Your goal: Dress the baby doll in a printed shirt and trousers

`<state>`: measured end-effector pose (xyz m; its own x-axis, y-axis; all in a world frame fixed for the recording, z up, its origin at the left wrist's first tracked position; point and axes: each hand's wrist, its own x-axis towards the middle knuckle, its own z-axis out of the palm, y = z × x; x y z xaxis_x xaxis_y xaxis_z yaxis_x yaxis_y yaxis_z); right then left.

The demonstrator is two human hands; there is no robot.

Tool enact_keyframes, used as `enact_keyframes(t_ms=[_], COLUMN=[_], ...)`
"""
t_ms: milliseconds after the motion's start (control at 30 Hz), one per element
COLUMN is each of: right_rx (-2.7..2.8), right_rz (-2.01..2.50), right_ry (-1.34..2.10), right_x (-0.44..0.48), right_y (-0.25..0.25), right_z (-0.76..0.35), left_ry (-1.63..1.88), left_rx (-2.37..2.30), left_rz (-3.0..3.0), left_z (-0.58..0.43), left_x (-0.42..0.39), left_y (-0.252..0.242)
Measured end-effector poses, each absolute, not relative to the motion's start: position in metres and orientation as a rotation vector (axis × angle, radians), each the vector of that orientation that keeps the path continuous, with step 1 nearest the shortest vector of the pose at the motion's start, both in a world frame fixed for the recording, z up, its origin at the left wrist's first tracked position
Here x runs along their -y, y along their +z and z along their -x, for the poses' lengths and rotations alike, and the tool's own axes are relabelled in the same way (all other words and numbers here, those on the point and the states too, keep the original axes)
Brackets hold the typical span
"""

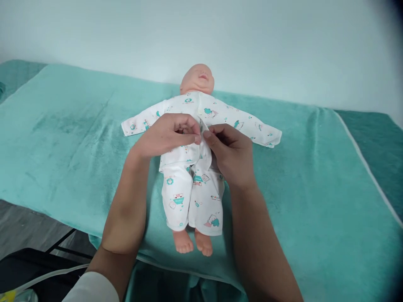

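Note:
A baby doll (197, 79) lies on its back, head away from me and bare feet towards me. It wears a white printed jacket (179, 102) with both sleeves stretched out sideways, and matching trousers (206, 201). Over the middle of the jacket front, my left hand (171, 132) pinches at the front edge with thumb and fingertips. Opposite it, my right hand (231, 149) grips the other front edge between thumb and fingers, lifting that flap a little. Any fastener between the fingertips is too small to make out.
A turquoise cloth (78, 138) covers the table and hangs over its front edge. Behind stands a pale wall (201, 33). At lower left are a black surface (37, 268) and a pale tube (53, 274).

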<state>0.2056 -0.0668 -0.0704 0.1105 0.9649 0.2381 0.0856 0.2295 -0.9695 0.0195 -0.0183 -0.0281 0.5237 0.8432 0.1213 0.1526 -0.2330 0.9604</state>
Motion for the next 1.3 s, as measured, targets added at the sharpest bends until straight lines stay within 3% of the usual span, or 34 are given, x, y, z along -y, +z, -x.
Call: enact_keyframes(t_ms=[200, 467, 800, 1300], right_rx=[1.118, 1.15, 1.199, 1.244], right_rz=[1.106, 1.124, 1.081, 1.075], right_ry=[1.031, 0.944, 0.93, 1.047], right_x=[0.0659, 0.0683, 0.0689, 0.0705], right_y=[-0.0727, -0.0721, -0.0716, -0.0704], right_z=[-0.2038, -0.2001, -0.1993, -0.2046], left_ry=[0.847, 0.766, 0.774, 0.779], left_rx=[-0.994, -1.02, -0.792, -0.841], left_rz=[-1.718, -1.815, -1.501, -1.485], left_z=[-0.021, -0.0201, -0.0168, -0.0189], left_x=[0.0133, 0.0137, 0.0121, 0.0099], left_y=[-0.0326, -0.0315, -0.0346, -0.038])
